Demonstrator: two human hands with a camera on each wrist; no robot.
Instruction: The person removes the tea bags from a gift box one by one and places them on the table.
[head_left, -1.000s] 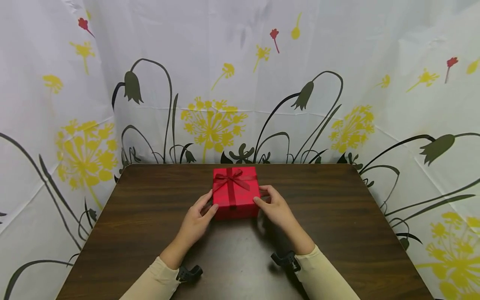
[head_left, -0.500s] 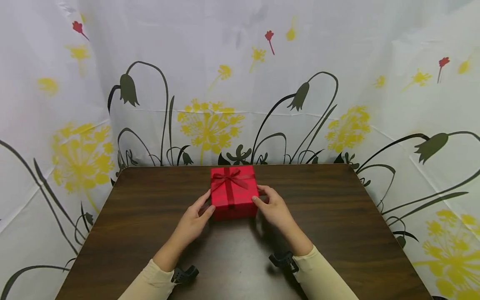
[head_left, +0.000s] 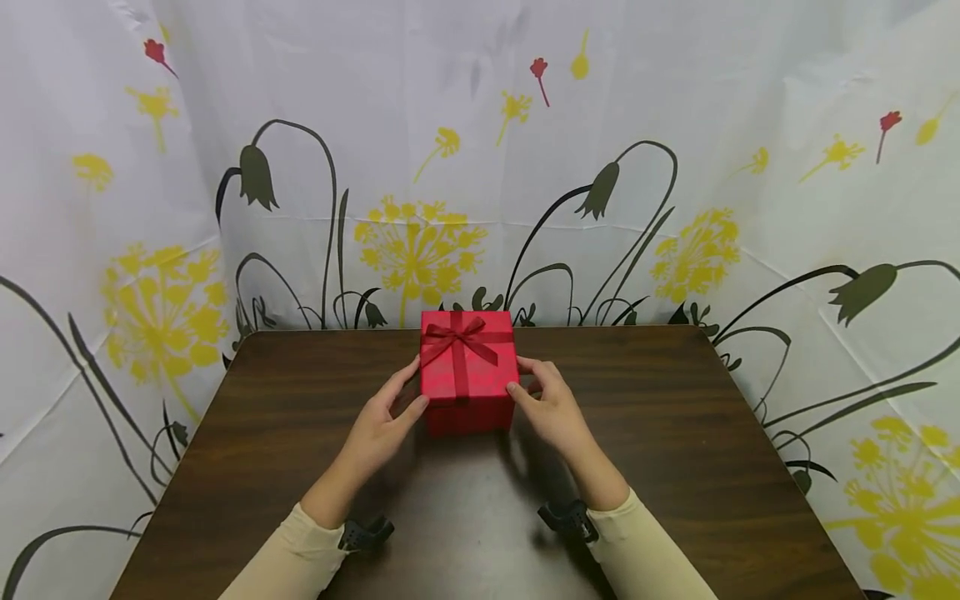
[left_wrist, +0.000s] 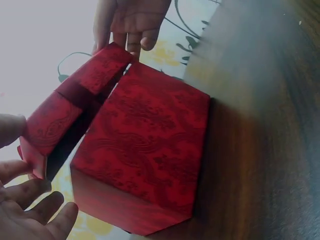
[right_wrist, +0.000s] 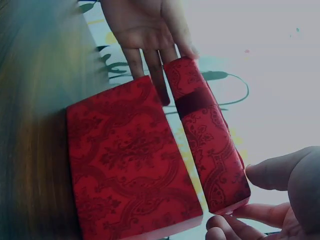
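Observation:
A red gift box lid (head_left: pixel 468 362) with a dark red ribbon and bow is lifted above its box base (head_left: pixel 470 419). Both wrist views show a gap between the patterned base (left_wrist: pixel 145 130) and the lid (right_wrist: pixel 200 140). My left hand (head_left: pixel 381 429) pinches the lid's left side, thumb at the front edge. On the right side, my right hand (head_left: pixel 557 408) holds the lid the same way. The base stands on the table, and its inside is hidden by the lid in the head view.
The dark brown wooden table (head_left: pixel 300 392) reaches back to a white curtain (head_left: pixel 420 83) printed with flowers. Black straps with cameras sit on the left wrist (head_left: pixel 366 533) and the right wrist (head_left: pixel 570 522).
Both hands have raised the lid upward off the base, so it now stands higher against the table's back edge. The base has stayed in place.

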